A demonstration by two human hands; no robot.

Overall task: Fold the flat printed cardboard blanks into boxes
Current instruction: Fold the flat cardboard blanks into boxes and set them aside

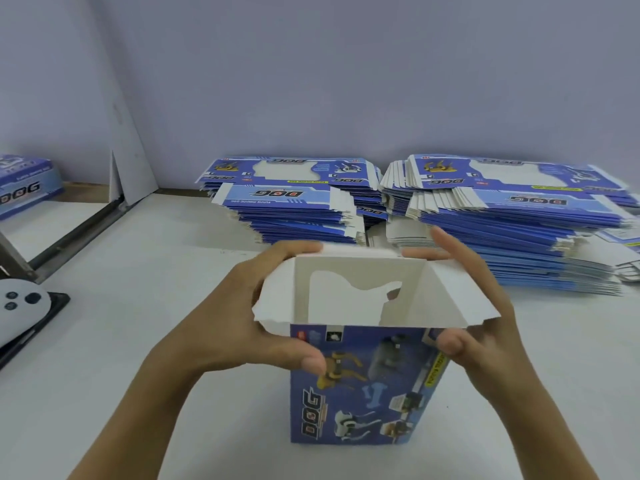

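A blue printed box (360,386) stands upright on the near middle of the white table (156,306), its top open and side flaps spread. The left hand (249,320) grips its left flap, thumb on the front panel; the right hand (485,306) grips its right flap likewise. Two stacks of flat blanks (485,216) lie beyond.

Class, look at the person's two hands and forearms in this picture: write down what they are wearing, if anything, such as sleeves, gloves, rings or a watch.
Nothing is worn. The left hand and the right hand are both bare, with no gloves, rings or watch visible. Both forearms are bare down to the picture's lower edge, so no sleeve shows. Fingernails are short and unpainted.
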